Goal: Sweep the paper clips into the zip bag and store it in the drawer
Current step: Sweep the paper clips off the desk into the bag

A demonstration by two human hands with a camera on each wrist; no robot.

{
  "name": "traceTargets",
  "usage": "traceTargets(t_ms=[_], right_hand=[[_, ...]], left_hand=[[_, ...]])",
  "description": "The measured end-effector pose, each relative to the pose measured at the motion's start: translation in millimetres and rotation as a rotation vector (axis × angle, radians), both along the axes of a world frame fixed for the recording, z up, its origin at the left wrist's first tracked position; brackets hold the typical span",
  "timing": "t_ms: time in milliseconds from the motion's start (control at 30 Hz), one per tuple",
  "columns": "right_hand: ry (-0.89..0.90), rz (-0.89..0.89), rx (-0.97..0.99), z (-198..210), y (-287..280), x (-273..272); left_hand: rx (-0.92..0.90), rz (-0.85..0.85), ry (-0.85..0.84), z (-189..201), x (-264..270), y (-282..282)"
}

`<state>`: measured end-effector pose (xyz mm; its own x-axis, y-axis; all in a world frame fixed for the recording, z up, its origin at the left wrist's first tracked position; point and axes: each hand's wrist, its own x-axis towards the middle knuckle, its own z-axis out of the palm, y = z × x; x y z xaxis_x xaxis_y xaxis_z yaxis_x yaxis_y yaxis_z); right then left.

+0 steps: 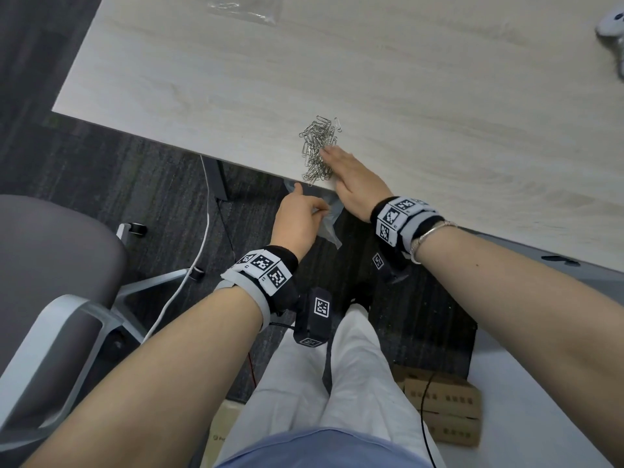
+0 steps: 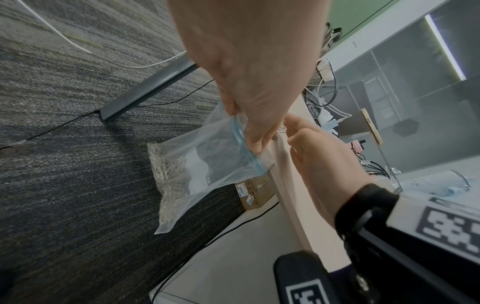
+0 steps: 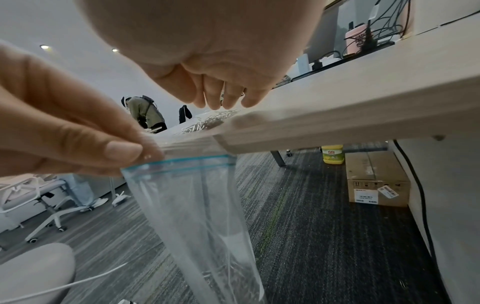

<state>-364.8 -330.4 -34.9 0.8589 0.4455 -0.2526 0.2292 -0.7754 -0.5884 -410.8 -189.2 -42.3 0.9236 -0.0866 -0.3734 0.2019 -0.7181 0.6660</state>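
Note:
A pile of silver paper clips [image 1: 317, 150] lies on the light wooden table [image 1: 422, 96], close to its near edge. My right hand [image 1: 341, 170] lies flat on the table with straight fingers, touching the right side of the pile. Just below the edge, my left hand [image 1: 305, 211] pinches the rim of a clear zip bag [image 1: 329, 221] with a blue seal. In the left wrist view the zip bag [image 2: 207, 164] hangs with its mouth at the table edge and several clips [image 2: 168, 174] in its bottom. The right wrist view shows my right fingers [image 3: 221, 96] behind the clips [image 3: 205, 123], above the bag [image 3: 194, 205].
Another clear bag [image 1: 243, 10] lies at the table's far edge, and a white object [image 1: 611, 25] sits at far right. A grey office chair [image 1: 50, 265] stands to my left. A table leg [image 1: 216, 177], a white cable [image 1: 189, 275] and cardboard boxes [image 1: 442, 407] are on the carpet.

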Motion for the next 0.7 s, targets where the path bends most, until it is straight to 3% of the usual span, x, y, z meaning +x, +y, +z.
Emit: traceTargets(t_ms=[200, 367, 533, 600, 700], right_hand=[[0.006, 0.123, -0.062, -5.7, 5.7, -9.0], [0.066, 0.164, 0.034, -10.0, 1.5, -31.8], [0.037, -0.027, 0.124, -2.3, -0.2, -27.5], [0.010, -0.099, 0.102, 1.2, -0.3, -19.4], [0.037, -0.072, -0.007, -1.0, 0.5, -9.6]], left_hand=[[0.015, 0.000, 0.004, -0.3, 2.3, 3.3], [0.013, -0.015, 0.005, 0.4, 2.0, 7.1], [0.000, 0.013, 0.021, 6.6, 1.8, 6.5], [0.004, 0.014, 0.026, 8.3, 2.1, 6.1], [0.002, 0.009, 0.028, 9.7, 2.6, 5.7]])
